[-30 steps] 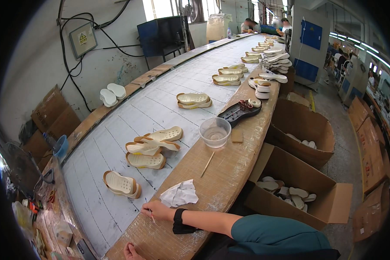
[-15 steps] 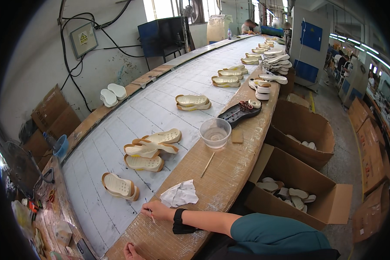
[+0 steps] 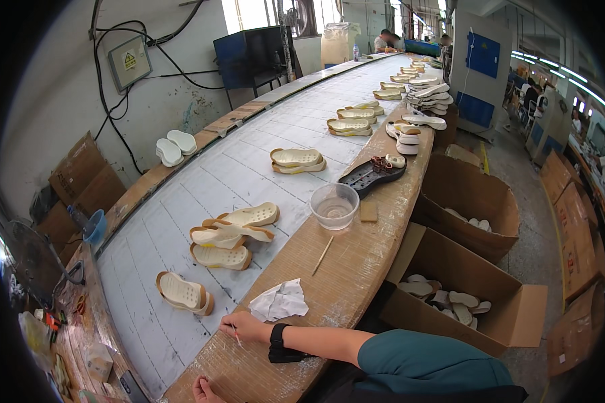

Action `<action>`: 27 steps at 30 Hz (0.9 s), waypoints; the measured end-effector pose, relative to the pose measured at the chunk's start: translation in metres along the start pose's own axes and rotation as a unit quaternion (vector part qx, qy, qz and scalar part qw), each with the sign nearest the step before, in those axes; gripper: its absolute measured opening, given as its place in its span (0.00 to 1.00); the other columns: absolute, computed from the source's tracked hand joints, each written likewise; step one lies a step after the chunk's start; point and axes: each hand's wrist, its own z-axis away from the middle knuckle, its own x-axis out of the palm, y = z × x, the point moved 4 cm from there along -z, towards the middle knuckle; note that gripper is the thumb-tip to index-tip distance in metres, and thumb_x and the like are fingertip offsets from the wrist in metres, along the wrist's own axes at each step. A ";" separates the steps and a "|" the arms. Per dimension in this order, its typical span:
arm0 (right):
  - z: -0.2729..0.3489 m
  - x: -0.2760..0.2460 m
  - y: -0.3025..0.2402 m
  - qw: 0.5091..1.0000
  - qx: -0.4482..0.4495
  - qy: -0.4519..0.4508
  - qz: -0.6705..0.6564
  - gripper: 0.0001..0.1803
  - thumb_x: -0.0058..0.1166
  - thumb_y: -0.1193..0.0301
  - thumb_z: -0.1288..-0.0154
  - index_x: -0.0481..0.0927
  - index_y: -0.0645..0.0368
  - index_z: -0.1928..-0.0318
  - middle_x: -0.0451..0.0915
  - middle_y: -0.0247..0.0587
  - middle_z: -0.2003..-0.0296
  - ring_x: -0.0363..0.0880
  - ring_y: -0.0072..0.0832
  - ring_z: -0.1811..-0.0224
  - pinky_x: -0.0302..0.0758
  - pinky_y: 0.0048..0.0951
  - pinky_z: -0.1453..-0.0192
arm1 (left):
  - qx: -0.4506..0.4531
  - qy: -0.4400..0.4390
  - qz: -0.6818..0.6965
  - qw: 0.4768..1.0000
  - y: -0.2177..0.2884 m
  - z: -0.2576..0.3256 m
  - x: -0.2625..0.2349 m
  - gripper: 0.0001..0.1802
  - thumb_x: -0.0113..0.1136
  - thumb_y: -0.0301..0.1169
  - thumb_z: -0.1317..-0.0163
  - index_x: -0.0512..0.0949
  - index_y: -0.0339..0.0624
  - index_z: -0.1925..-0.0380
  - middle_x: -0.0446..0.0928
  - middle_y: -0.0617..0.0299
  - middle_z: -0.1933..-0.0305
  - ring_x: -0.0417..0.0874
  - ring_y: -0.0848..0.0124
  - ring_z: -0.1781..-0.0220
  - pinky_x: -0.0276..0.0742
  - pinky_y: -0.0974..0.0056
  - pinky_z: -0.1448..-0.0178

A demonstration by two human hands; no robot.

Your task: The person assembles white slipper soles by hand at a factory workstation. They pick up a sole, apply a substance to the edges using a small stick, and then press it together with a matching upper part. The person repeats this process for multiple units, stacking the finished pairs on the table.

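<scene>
My right hand (image 3: 245, 328) rests on the brown edge board, its fingers pinched round a thin pale stick with a reddish part (image 3: 237, 336). A black band circles that wrist. At the lower edge, only part of my left hand (image 3: 205, 391) shows, and whether its fingers hold anything is hidden. Crumpled white paper (image 3: 279, 300) lies just beyond the right hand. Nearest on the grey belt (image 3: 134, 336) is a cream shoe-sole pair with tan edges (image 3: 184, 293). Past it sits a small stack of similar soles (image 3: 223, 236), then another pair (image 3: 297, 160).
A clear plastic tub (image 3: 333, 205), a sponge block (image 3: 368, 212), a wooden stick (image 3: 323, 255) and a black sole (image 3: 373, 176) lie on the board. Cardboard boxes (image 3: 531, 316) with soles stand to the right. White soles (image 3: 175, 147) rest on the far ledge. People sit at the far end.
The soles on the belt have shifted slightly nearer and to the left. Both my hands and the things on the edge board stay in place.
</scene>
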 end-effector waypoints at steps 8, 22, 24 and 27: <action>-0.001 -0.006 0.004 1.000 0.002 -0.006 0.001 0.11 0.48 0.66 0.41 0.74 0.63 0.69 0.75 0.50 0.77 0.74 0.41 0.76 0.69 0.31 0.71 | -0.003 -0.001 -0.002 1.000 -0.004 0.000 0.006 0.17 0.49 0.34 0.41 0.72 0.28 0.60 0.74 0.50 0.60 0.73 0.62 0.57 0.66 0.63 0.49; 0.001 -0.026 0.002 0.999 0.026 -0.021 -0.008 0.12 0.47 0.65 0.40 0.74 0.63 0.70 0.75 0.48 0.78 0.73 0.38 0.76 0.69 0.30 0.71 | -0.003 -0.008 0.005 1.000 -0.005 0.003 0.021 0.17 0.49 0.34 0.40 0.72 0.28 0.60 0.74 0.51 0.60 0.73 0.63 0.58 0.66 0.64 0.50; 0.001 -0.029 0.001 1.000 0.008 -0.007 -0.002 0.11 0.48 0.66 0.41 0.74 0.62 0.70 0.75 0.47 0.79 0.73 0.35 0.77 0.69 0.30 0.71 | -0.006 -0.007 -0.004 1.000 -0.005 0.004 0.021 0.16 0.49 0.32 0.40 0.71 0.29 0.58 0.74 0.51 0.59 0.73 0.63 0.57 0.67 0.65 0.50; -0.002 -0.021 0.009 0.999 0.024 -0.015 -0.030 0.08 0.50 0.69 0.44 0.74 0.62 0.71 0.75 0.44 0.79 0.73 0.31 0.77 0.69 0.28 0.71 | -0.002 0.024 0.139 0.990 -0.061 -0.013 0.010 0.11 0.49 0.31 0.40 0.72 0.33 0.63 0.73 0.61 0.66 0.72 0.74 0.62 0.67 0.71 0.57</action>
